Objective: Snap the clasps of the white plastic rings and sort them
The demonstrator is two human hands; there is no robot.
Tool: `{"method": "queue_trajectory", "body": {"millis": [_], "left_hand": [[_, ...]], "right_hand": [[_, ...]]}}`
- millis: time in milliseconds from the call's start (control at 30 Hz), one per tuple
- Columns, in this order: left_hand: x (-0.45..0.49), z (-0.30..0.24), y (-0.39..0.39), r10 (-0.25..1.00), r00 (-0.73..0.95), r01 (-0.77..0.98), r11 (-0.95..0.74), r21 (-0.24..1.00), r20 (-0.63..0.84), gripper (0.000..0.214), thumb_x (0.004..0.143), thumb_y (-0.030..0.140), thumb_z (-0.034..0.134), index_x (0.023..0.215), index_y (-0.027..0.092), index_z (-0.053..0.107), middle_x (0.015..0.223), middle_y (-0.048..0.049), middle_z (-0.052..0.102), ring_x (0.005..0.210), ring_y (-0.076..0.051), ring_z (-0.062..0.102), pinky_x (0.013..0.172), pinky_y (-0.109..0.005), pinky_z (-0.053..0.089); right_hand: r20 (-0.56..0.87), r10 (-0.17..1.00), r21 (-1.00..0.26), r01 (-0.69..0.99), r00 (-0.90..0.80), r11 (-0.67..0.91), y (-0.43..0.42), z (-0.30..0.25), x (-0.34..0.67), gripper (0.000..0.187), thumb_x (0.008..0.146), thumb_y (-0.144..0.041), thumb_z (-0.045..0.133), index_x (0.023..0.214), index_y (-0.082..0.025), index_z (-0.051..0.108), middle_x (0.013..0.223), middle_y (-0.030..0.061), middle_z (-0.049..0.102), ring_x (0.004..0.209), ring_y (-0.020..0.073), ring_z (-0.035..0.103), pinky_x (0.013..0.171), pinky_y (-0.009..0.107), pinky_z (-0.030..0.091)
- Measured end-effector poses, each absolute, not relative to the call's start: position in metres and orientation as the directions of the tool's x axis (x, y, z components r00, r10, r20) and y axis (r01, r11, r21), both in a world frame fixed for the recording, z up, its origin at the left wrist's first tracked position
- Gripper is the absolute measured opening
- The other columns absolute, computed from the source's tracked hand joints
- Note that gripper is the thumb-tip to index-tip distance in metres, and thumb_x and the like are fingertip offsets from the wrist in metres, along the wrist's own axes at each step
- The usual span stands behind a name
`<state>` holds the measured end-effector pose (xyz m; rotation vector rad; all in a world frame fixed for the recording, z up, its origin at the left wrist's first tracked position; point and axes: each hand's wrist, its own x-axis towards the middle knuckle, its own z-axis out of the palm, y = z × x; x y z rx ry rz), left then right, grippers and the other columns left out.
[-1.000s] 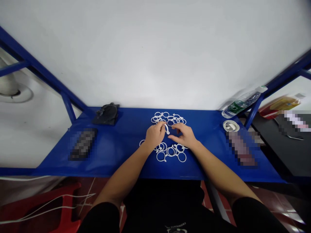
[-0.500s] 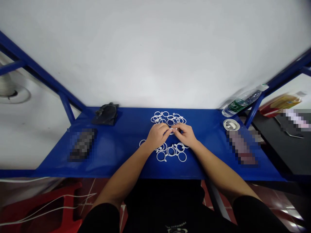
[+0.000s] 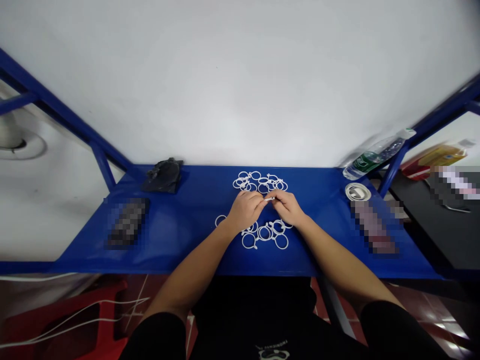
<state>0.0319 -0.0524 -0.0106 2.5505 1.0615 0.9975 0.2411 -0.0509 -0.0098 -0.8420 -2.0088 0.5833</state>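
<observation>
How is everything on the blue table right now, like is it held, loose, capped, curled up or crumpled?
Small white piece: pinched, mostly hidden
Left hand: closed on that piece
Right hand: closed on it too
Far white rings: loose, some overlapping
Near white rings: loose, some overlapping
Clear bottle: cap on
White cable: coiled
Black bag: crumpled

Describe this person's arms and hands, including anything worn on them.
The left hand and right hand are both bare, with no gloves, watch or bracelet showing. The forearms are uncovered below short black sleeves, plain where they show.
</observation>
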Motion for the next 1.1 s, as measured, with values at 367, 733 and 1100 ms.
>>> {"method": "queue_trajectory", "body": {"millis": [367, 733, 1100], "left_hand": [[0.029, -0.017, -0.045, 0.707, 0.520, 0.538, -0.707, 0.459, 0.480, 0.038, 0.110, 0.032, 0.041, 0.092, 0.019, 0.071, 0.093, -0.0037, 0.077, 0.088, -0.018, 0.069, 0.089, -0.036, 0.046], [0.018, -0.022, -0.033, 0.640, 0.472, 0.560, -0.749, 0.354, 0.606, 0.023, 0.105, 0.031, 0.056, 0.104, 0.021, 0.076, 0.112, -0.0068, 0.073, 0.101, -0.019, 0.070, 0.088, -0.035, 0.053], [-0.009, -0.008, -0.020, 0.868, 0.294, 0.747, -0.470, 0.470, 0.400, 0.020, 0.099, 0.037, 0.066, 0.106, 0.023, 0.078, 0.109, -0.0057, 0.076, 0.097, -0.020, 0.071, 0.084, -0.033, 0.054]], "right_hand": [[0.540, 0.747, -0.701, 0.283, -0.388, 0.655, -0.049, -0.011, 0.241, 0.037, 0.091, -0.007, 0.044, 0.107, -0.023, 0.074, 0.088, 0.0018, 0.075, 0.077, 0.0157, 0.071, 0.074, 0.030, 0.057], [0.606, 0.729, -0.602, 0.416, -0.317, 0.682, -0.047, -0.017, 0.241, 0.039, 0.102, -0.018, 0.045, 0.135, -0.028, 0.064, 0.124, 0.0092, 0.070, 0.104, 0.0228, 0.068, 0.093, 0.044, 0.058], [0.571, 0.763, -0.586, 0.500, -0.304, 0.638, -0.045, -0.019, 0.245, 0.030, 0.102, -0.025, 0.053, 0.130, -0.027, 0.065, 0.114, 0.0084, 0.073, 0.079, 0.0185, 0.067, 0.075, 0.037, 0.058]]}}
